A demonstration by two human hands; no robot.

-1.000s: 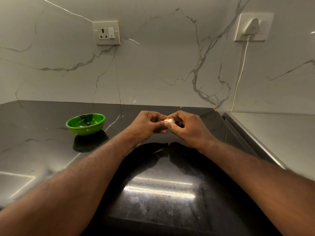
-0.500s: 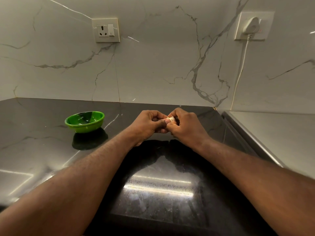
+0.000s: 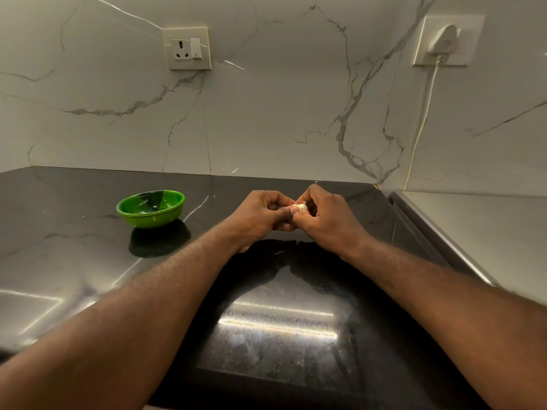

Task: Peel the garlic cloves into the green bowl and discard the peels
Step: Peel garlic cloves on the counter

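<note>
Garlic clove (image 3: 301,207): small and white, pinched between the fingertips of both hands above the middle of the counter (image 3: 74,261); a sliver more white shows than half a second ago; its place between the hands is unchanged
Forearms: both run in from the bottom edge, cut off there, and meet at the clove; their dark reflection lies on the glossy black top beneath
Left hand (image 3: 260,214): fingers curled, thumb (image 3: 288,213) laid across the near side of the clove with its nail up; the grip and pose match the earlier frames
Right hand (image 3: 328,220): fingers curled over the clove from the right and gripping it; fingertips hidden behind the clove and the knuckles; it has barely shifted
Hard to tell: how much skin is on the clove, as it is too small and mostly covered by fingers
Green bowl (image 3: 154,218): upright on the counter, well to the left of the hands and slightly further back; it sits where it did before; part of its inside is dark, and I cannot tell whether anything lies in it
Steel surface (image 3: 488,232): grey, beside the counter on the right, cut off by the frame edge
Marble wall (image 3: 281,113): white with grey veins, behind everything; it sits slightly lower in view than a second ago
Socket (image 3: 187,48): on the wall, above the bowl
Plug (image 3: 443,39): in a second wall plate at upper right; its white cord (image 3: 423,122) hangs down to the back of the steel surface
</note>
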